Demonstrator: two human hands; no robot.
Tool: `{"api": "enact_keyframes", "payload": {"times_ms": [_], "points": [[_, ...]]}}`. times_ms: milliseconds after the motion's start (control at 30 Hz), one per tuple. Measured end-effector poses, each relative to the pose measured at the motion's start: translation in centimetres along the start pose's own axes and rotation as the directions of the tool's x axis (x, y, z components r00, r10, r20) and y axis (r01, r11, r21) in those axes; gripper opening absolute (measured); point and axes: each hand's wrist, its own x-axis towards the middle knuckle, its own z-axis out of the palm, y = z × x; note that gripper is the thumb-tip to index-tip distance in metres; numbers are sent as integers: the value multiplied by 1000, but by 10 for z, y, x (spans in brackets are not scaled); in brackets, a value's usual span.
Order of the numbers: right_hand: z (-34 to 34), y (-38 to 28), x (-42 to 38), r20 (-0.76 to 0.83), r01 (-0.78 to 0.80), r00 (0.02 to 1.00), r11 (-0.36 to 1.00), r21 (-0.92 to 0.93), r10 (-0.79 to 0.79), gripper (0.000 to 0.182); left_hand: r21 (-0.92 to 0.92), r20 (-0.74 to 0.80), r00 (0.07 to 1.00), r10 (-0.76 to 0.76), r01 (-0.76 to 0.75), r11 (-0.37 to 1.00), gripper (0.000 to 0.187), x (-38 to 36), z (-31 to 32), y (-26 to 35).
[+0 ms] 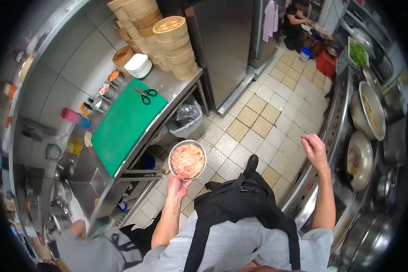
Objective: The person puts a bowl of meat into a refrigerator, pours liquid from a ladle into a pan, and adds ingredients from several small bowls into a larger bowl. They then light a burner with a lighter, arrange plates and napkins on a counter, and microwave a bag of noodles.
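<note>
My left hand grips the near rim of a round metal bowl and holds it out over the floor. Pinkish minced meat fills the bowl. On the other side, my right hand is raised near the stove front, its fingers curled together with nothing visible in them. Black-handled scissors lie on a green cutting board, on the steel counter beyond the bowl.
Stacked bamboo steamers and white plates stand on the counter. Below it is a lined bin. Woks line the stove at right. One person is close at lower left; another sits at the far end.
</note>
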Motion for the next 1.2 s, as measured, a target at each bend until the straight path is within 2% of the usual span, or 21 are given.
{"api": "enact_keyframes", "payload": {"times_ms": [67, 133, 200, 233, 300, 367, 433, 467, 500, 567, 633, 667, 733, 867, 933, 967, 1000, 1033, 1067, 1133, 1200], "points": [[-11, 21, 59, 43, 35, 998, 999, -12, -35, 11, -32, -9, 991, 136, -136, 990, 70, 4, 5, -11], [-18, 50, 127, 43, 174, 984, 984, 31, -175, 11, -129, -50, 984, 173, -178, 975, 69, 8, 0, -29], [-19, 53, 194, -5, 210, 978, 973, 97, -210, 11, -134, -286, 927, 244, -290, 947, 67, -1, 4, -46], [-16, 46, 233, -63, 226, 974, 963, 150, -219, 12, -149, -292, 920, 261, -314, 938, 67, -3, 11, -51], [-9, 25, 297, -78, 429, 903, 894, 134, -422, 13, -269, -439, 857, 269, -412, 871, 66, -20, 21, -70], [3, -2, 354, -83, 638, 770, 760, 126, -632, 16, -318, -467, 847, 256, -430, 845, 66, -27, -2, -95], [17, -27, 400, -21, 685, 724, 716, 137, -689, 23, -364, -482, 839, 253, -454, 813, 66, -30, -5, -124], [27, -35, 429, -28, 766, 642, 638, 80, -767, 27, -380, -548, 801, 241, -495, 781, 68, -32, -3, -134], [36, -47, 452, -32, 790, 612, 610, 56, -790, 30, -390, -609, 760, 225, -535, 750, 69, -33, -1, -143], [53, -70, 496, -37, 818, 575, 574, 38, -817, 33, -429, -636, 747, 195, -552, 715, 71, -28, -8, -163], [67, -87, 535, -69, 848, 515, 519, -101, -854, 42, -461, -669, 730, 140, -556, 692, 73, -24, 1, -167], [75, -93, 555, -68, 853, 507, 512, -101, -859, 42, -467, -669, 730, 140, -559, 685, 73, -20, 8, -166], [94, -105, 594, -41, 848, 496, 494, -190, -867, 50, -478, -682, 713, 163, -603, 638, 72, -4, 21, -167], [158, -109, 611, 5, 783, 570, 541, -306, -822, 60, -483, -679, 719, 146, -588, 649, 71, 19, 34, -155], [181, -118, 573, -70, 848, 510, 515, -127, -857, 68, -473, -681, 722, 125, -563, 678, 65, 33, 45, -142], [174, -134, 553, 45, 882, 472, 471, -26, -880, 62, -474, -680, 724, 121, -559, 680, 65, 39, 55, -133], [174, -136, 540, 201, 929, 309, 341, 146, -929, 55, -464, -673, 730, 120, -543, 700, 62, 40, 66, -120], [177, -142, 528, 223, 930, 133, 200, 309, -966, 47, -451, -667, 736, 118, -525, 722, 59, 40, 77, -105], [173, -145, 522, 110, 972, 0, 26, 235, -994, 43, -447, -669, 734, 113, -520, 728, 59, 39, 88, -87], [139, -160, 546, 68, 982, 119, 128, 142, -991, 39, -465, -642, 758, 120, -509, 724, 55, 43, 116, -61], [123, -164, 585, -113, 958, 280, 271, 92, -953, 35, -422, -673, 729, 126, -518, 745, 55, 46, 118, -56]]}}
